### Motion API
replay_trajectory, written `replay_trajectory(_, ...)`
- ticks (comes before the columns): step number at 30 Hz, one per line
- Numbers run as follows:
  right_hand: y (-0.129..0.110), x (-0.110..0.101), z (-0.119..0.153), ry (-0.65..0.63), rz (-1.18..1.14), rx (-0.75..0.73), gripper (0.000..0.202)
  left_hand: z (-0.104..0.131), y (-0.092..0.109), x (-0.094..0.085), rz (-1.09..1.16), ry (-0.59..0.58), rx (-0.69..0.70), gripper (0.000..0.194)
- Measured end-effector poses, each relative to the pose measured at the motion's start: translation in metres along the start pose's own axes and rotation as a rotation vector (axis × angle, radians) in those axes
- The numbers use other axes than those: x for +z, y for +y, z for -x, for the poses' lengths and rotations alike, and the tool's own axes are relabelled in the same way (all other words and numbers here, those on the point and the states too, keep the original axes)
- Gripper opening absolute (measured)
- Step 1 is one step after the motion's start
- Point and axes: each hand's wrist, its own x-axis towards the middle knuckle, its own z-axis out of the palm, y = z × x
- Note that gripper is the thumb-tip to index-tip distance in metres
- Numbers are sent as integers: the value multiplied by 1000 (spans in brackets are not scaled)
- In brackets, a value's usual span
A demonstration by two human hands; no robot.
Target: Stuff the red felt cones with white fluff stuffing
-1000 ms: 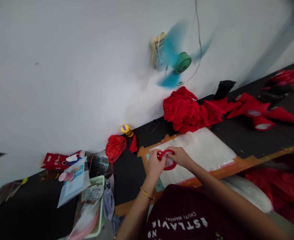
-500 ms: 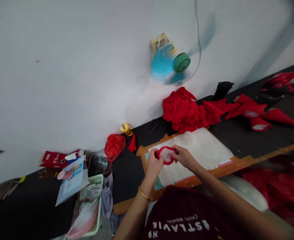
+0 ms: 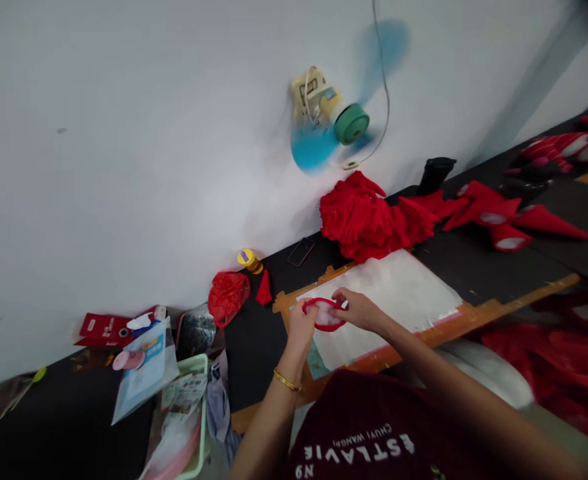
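Between my hands is a red fabric cone with white stuffing showing in its round opening, which faces up toward me. My left hand grips the left side of its rim, thumb at the edge. On the right side, my right hand pinches the rim near the far edge, fingers bent. The cone is held above a white sheet taped to the dark table. How far the cone reaches below the rim is hidden.
Behind the sheet lies a heap of red fabric pieces. Several stuffed red cones lie at right. A phone, yellow jar and red plastic bag are at left. A fan spins on the wall. A green basket stands lower left.
The cone's opening has tipped and now looks flatter, more oval. My right hand has shifted slightly left along the rim. The whole view has moved a little.
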Motion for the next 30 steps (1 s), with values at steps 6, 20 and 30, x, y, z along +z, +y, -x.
replay_trajectory(6,-14,3,-4,-12,353,105,17,3,-4,-7,-9,-100,-25,9)
replay_trajectory(20,-14,-3,-15,54,-144,-90,16,-11,7,-17,95,-290,-95,16)
replay_trajectory(30,-18,-18,2,126,27,-283,23,-5,9,-10,407,-209,-157,23)
